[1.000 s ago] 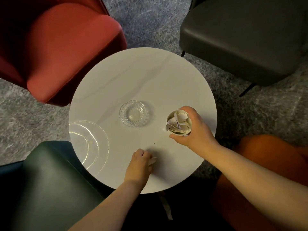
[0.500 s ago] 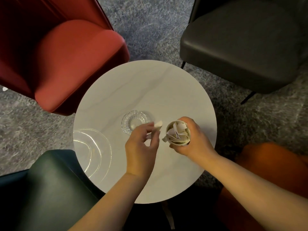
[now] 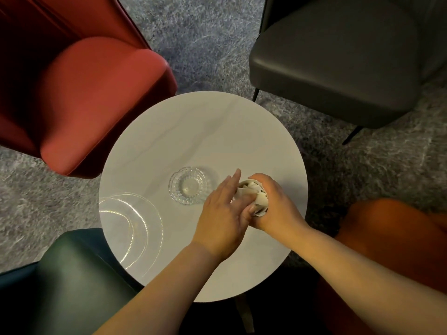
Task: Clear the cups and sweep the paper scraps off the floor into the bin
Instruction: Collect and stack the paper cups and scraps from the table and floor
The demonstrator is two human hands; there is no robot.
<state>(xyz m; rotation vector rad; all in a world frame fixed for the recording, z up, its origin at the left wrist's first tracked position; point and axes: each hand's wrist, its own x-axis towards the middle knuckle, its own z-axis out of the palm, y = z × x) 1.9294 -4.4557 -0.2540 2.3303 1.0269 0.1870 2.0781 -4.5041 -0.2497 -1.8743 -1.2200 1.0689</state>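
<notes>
Arms: two, bare from the lower frame edge to the wrists, no sleeve in view
Left hand [image 3: 223,215]: bare, no ring, no watch, no glove
Right hand [image 3: 275,204]: bare, no ring, no strap at the wrist
Nails: short, unpainted where visible

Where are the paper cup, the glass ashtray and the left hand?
paper cup [image 3: 262,204]: head view, rim on the near side, stuffed with scraps.
glass ashtray [image 3: 187,187]: head view, centre of its bowl.
left hand [image 3: 223,213]: head view, back of the hand.
</notes>
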